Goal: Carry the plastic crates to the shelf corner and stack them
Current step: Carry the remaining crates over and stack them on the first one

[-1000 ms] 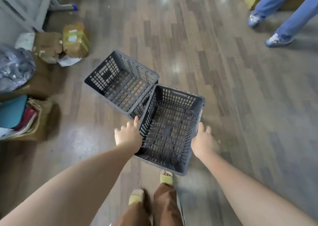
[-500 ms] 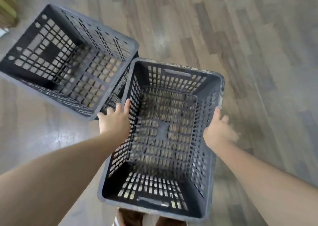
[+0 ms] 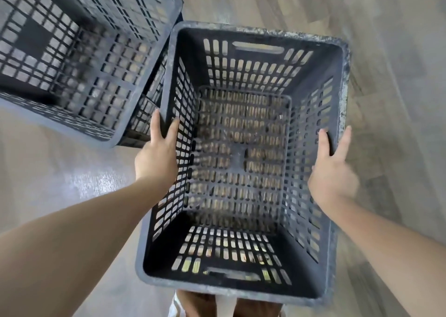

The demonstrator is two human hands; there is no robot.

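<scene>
A person's left hand (image 3: 158, 157) and right hand (image 3: 331, 172) clamp opposite rims of a dark slotted plastic crate (image 3: 241, 285), thumbs inside the walls. A second crate (image 3: 72, 123) sits touching it at ten o'clock on the wood-look floor (image 3: 398, 51).

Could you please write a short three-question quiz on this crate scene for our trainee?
1. True or false: the near crate holds boxes.
2. Which part of the near crate does the left hand grip: A) the far handle slot, B) the left side rim, C) the base?
3. Fill in: the second crate lies to the ___ of the near crate, on the wooden floor.

Key:
1. False; nothing lies inside it, and the floor shows through its slotted base.
2. B; the fingers straddle that rim, and the right hand does the same on the right side rim.
3. Left.
</scene>
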